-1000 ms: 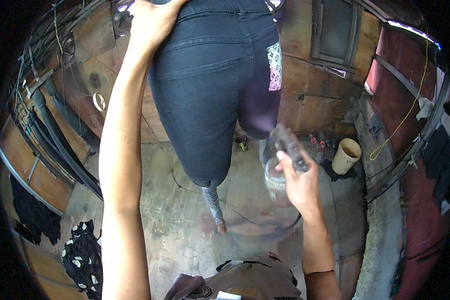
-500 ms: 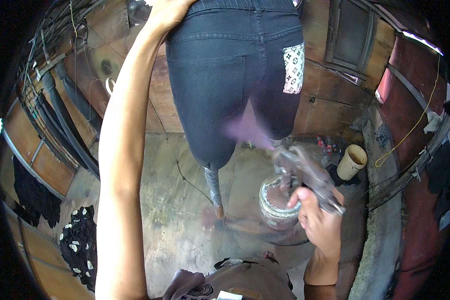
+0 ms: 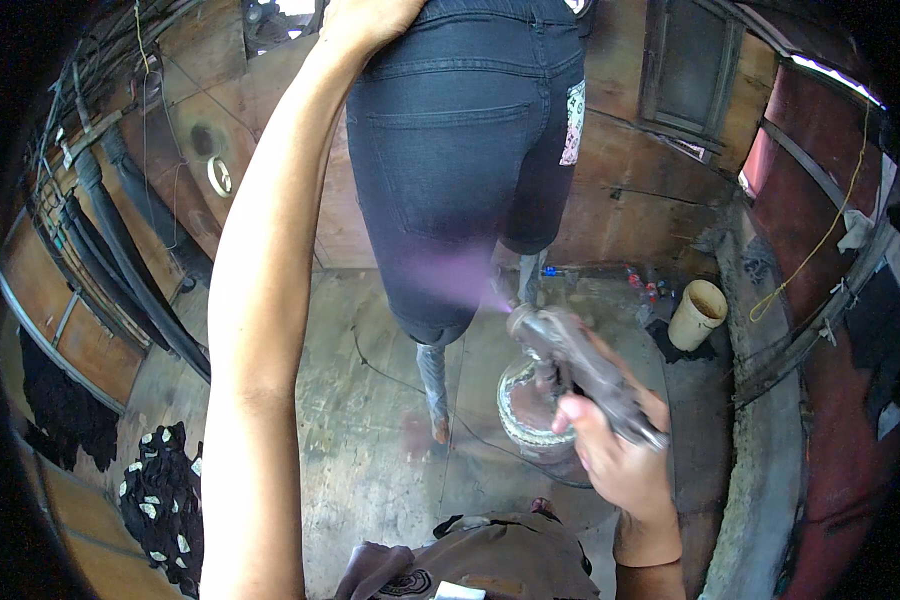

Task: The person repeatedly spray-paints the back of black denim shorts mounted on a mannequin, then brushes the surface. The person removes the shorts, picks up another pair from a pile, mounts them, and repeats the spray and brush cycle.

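Observation:
Dark denim shorts (image 3: 440, 150) are upright in front of me, stretched over a form whose grey wrapped legs (image 3: 431, 385) show below the hems. At the top edge, my left hand (image 3: 375, 22) holds the waistband's left side; its fingertips are out of sight. My right hand (image 3: 620, 450) is closed around a metal spray gun (image 3: 580, 355), below and to the right of the shorts. Purple mist (image 3: 460, 275) fans from its nozzle onto the lower back of the left leg. A white patterned patch (image 3: 574, 125) shows at the right edge of the garment.
A round paint-crusted container (image 3: 515, 415) stands on the floor behind the gun. Farther right is a cream bucket (image 3: 697, 315). Black cloth with white patches (image 3: 165, 500) lies at lower left, near thick dark hoses (image 3: 120, 245). A cable (image 3: 380, 372) crosses the floor.
The shorts have turned, so the patterned patch looks narrower at the right edge. My right hand and the spray gun have shifted left and slightly lower, the mist now landing on the left leg.

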The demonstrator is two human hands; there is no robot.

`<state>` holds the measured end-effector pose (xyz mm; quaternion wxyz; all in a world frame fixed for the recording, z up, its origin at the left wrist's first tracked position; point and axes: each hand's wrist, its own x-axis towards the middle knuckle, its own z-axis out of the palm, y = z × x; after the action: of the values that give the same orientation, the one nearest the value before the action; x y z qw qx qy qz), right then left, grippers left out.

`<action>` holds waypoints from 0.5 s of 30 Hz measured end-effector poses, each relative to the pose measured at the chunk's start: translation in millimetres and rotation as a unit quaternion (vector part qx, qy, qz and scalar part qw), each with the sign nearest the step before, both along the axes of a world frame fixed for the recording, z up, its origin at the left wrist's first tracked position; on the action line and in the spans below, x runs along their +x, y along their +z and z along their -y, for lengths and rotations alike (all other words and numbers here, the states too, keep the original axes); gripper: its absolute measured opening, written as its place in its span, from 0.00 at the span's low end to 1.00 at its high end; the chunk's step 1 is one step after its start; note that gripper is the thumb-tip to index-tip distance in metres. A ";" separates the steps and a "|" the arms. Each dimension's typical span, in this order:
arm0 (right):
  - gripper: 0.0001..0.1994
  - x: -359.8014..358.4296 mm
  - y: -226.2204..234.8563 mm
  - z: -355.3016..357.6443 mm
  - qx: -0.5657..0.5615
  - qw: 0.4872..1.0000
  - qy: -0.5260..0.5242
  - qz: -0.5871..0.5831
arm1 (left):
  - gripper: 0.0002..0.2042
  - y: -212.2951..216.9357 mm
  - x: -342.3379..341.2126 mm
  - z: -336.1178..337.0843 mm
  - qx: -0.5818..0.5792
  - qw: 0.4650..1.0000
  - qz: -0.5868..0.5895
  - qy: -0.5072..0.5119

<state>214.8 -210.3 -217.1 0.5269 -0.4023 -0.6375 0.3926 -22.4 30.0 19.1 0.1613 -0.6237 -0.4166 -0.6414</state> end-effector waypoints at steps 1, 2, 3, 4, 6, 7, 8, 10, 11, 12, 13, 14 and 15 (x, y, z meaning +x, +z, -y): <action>0.27 -2.4 -4.9 -4.2 -0.036 0.999 0.007 0.010 | 0.55 1.0 1.0 1.6 0.005 1.000 0.002 0.023; 0.26 -7.2 -10.3 -12.7 -0.085 0.996 0.015 0.025 | 0.53 2.2 1.1 3.1 0.011 0.999 0.006 0.047; 0.26 -11.1 -14.7 -18.7 -0.135 0.990 0.024 0.039 | 0.48 4.5 -0.4 5.3 -0.015 1.000 -0.016 -0.003; 0.26 -12.9 -16.6 -22.5 -0.103 0.994 0.017 0.038 | 0.44 5.9 -2.1 6.8 -0.040 0.997 -0.040 -0.054; 0.27 -12.0 -15.3 -25.4 -0.032 0.999 0.002 0.037 | 0.28 10.1 -7.3 7.5 -0.031 0.992 -0.044 -0.115; 0.26 -9.7 -12.0 -26.0 -0.032 0.999 -0.005 0.000 | 0.28 12.8 -10.5 5.8 -0.040 0.987 -0.048 -0.148; 0.26 -2.9 -5.3 -20.5 -0.034 0.999 -0.010 -0.039 | 0.28 14.1 -14.8 4.0 -0.053 0.981 -0.054 -0.181; 0.25 7.3 9.4 -13.8 0.029 0.991 -0.028 -0.126 | 0.27 17.5 -23.8 -3.7 -0.041 0.973 -0.064 -0.218; 0.23 10.3 16.5 -12.5 0.085 0.985 -0.035 -0.146 | 0.27 18.9 -28.6 -8.6 -0.050 0.975 -0.053 -0.208; 0.21 12.4 22.5 -11.1 0.107 0.981 -0.046 -0.154 | 0.28 19.9 -33.4 -13.9 -0.058 0.978 -0.042 -0.198; 0.20 13.8 28.1 -11.8 0.127 0.976 -0.057 -0.169 | 0.29 21.4 -38.4 -19.7 -0.068 0.979 -0.031 -0.187; 0.17 13.2 30.5 -14.6 0.133 0.973 -0.085 -0.170 | 0.29 22.1 -43.4 -24.9 -0.104 0.965 -0.030 -0.240; 0.16 12.7 31.5 -18.9 0.086 0.980 -0.088 -0.153 | 0.38 22.9 -48.5 -30.9 -0.121 0.969 -0.037 -0.210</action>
<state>227.5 -191.3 -185.6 0.6836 -0.3452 -0.5427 0.3451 -70.9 60.9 42.0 -0.0385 -0.7353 -0.3448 -0.5821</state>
